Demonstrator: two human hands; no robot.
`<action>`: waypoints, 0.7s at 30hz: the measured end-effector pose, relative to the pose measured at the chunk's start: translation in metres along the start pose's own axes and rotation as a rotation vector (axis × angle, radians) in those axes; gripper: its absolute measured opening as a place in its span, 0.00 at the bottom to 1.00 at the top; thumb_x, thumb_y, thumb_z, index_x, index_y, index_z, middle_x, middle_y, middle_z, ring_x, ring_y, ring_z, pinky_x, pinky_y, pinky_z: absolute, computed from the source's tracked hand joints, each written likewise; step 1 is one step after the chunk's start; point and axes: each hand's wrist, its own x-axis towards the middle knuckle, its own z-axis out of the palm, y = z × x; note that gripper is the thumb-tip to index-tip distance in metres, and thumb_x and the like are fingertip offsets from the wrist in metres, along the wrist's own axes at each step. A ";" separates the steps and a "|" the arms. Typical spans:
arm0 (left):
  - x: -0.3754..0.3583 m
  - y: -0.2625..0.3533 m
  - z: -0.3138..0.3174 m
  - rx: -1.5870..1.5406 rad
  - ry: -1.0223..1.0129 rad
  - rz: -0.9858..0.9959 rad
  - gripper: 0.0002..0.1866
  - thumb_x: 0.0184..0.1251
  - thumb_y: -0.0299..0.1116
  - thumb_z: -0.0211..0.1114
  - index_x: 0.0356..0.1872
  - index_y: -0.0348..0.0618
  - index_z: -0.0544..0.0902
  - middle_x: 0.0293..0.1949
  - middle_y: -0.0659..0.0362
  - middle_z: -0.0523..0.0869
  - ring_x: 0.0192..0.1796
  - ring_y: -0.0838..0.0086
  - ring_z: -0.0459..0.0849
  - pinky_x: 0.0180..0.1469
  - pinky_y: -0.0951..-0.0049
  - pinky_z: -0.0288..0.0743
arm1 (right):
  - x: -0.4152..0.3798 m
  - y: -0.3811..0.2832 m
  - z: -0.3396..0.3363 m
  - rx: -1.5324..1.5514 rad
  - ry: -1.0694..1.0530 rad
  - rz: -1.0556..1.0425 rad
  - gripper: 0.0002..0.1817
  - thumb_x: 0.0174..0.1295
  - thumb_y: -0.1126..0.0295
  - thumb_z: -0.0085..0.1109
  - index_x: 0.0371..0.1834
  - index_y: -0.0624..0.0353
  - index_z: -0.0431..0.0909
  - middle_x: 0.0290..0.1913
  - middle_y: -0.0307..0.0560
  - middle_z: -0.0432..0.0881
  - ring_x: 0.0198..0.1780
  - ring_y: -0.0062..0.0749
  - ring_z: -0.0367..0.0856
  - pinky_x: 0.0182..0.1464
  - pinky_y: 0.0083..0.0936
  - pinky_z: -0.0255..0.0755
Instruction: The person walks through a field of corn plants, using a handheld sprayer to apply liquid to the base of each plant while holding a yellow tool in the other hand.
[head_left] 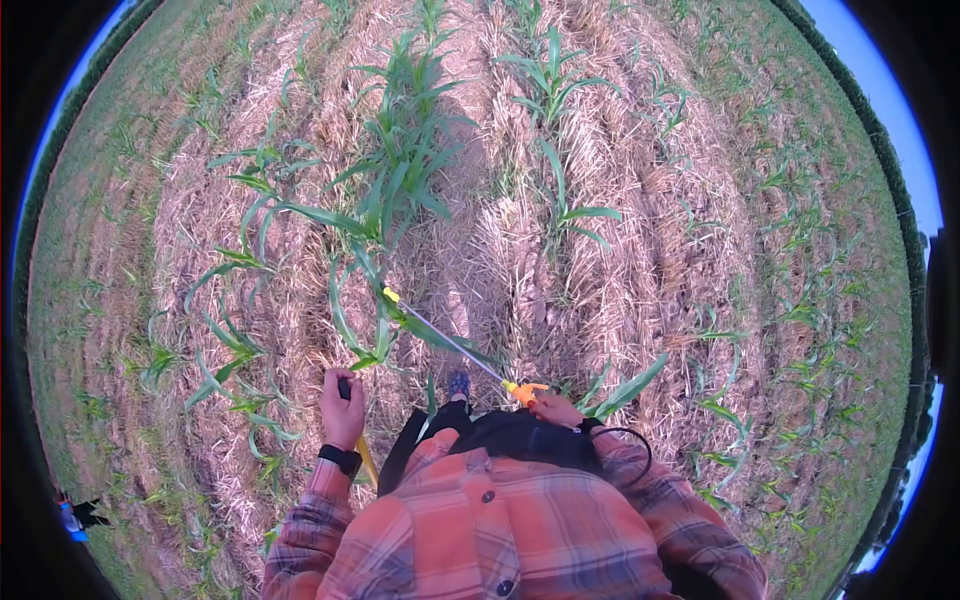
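My left hand (342, 408) is closed around a black handle (345, 388), with a yellow bar (367, 462) running down below it beside my body. On the other side, my right hand (556, 410) grips the orange handle (524, 393) of a sprayer wand. Its thin metal tube (445, 338) slants up and to the left, ending in a yellow nozzle (391, 294) close to the leaves of a green corn plant (375, 225). A black hose (640, 440) curves beside my right wrist.
Rows of young corn (553, 85) stand in soil covered with dry straw (490, 240). One blue shoe (459, 384) shows beneath me. Another person (75, 518) is far off at the lower left. Trees line the field's edge.
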 end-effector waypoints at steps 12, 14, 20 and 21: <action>0.087 0.045 0.022 0.023 0.093 0.122 0.05 0.51 0.23 0.53 0.29 0.41 0.68 0.18 0.65 0.66 0.20 0.84 0.63 0.22 0.81 0.59 | 0.044 -0.031 -0.092 0.170 0.204 0.082 0.18 0.55 0.54 0.44 0.21 0.58 0.71 0.13 0.37 0.69 0.14 0.19 0.66 0.16 0.18 0.59; 0.106 0.059 0.030 0.018 0.108 0.184 0.05 0.51 0.23 0.54 0.29 0.41 0.68 0.18 0.65 0.66 0.20 0.83 0.64 0.22 0.82 0.59 | 0.062 -0.009 -0.106 0.340 0.277 0.157 0.16 0.53 0.58 0.46 0.23 0.60 0.72 0.14 0.37 0.70 0.15 0.18 0.67 0.17 0.16 0.58; 0.162 0.098 0.081 0.088 0.013 0.181 0.05 0.52 0.23 0.54 0.29 0.42 0.68 0.17 0.66 0.66 0.19 0.84 0.63 0.21 0.82 0.58 | 0.074 -0.015 -0.172 0.573 0.466 0.271 0.16 0.55 0.56 0.44 0.24 0.59 0.70 0.13 0.36 0.67 0.10 0.19 0.62 0.12 0.17 0.56; 0.170 0.104 0.089 0.097 -0.001 0.176 0.05 0.52 0.24 0.54 0.30 0.43 0.68 0.17 0.66 0.66 0.19 0.84 0.63 0.21 0.82 0.58 | 0.076 -0.018 -0.185 0.689 0.510 0.284 0.16 0.55 0.55 0.44 0.23 0.57 0.69 0.12 0.35 0.66 0.09 0.18 0.61 0.10 0.17 0.55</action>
